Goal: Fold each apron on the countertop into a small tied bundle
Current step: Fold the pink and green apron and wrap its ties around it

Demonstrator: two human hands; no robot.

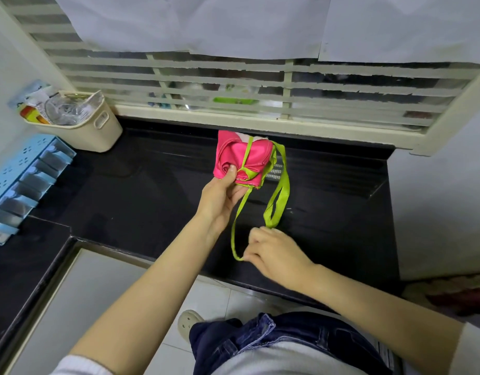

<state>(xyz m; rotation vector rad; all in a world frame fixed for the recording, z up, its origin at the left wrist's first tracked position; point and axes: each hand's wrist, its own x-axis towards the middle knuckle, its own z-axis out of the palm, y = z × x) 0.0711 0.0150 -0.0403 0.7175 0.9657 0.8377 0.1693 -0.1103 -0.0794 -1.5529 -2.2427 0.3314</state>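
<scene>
So the pink apron [241,161] is folded down into a chunky little packet, held up just above the black desk [141,185] at about 12 o'clock from the person, right by the window sill. The left hand [222,196] has it from underneath at the packet's 7 o'clock corner, thumb pressed on top and fingers curled below. The right hand [274,253] sits at 5 o'clock from the packet, fingers curled in and pinching the lime green straps [280,190], which hang in loose loops between the two hands. One green band already runs across the face of the packet. My read: this thing weighs next to nothing and is totally floppy, and the fabric looks shiny, so probably slick, and the folds will likely spring open if that thumb lets up. I'd hold the packet right over the fold edges and work the straps near their ends, pulling snug, not hard. The cream basket [98,131] at 10 o'clock is well apart.
</scene>
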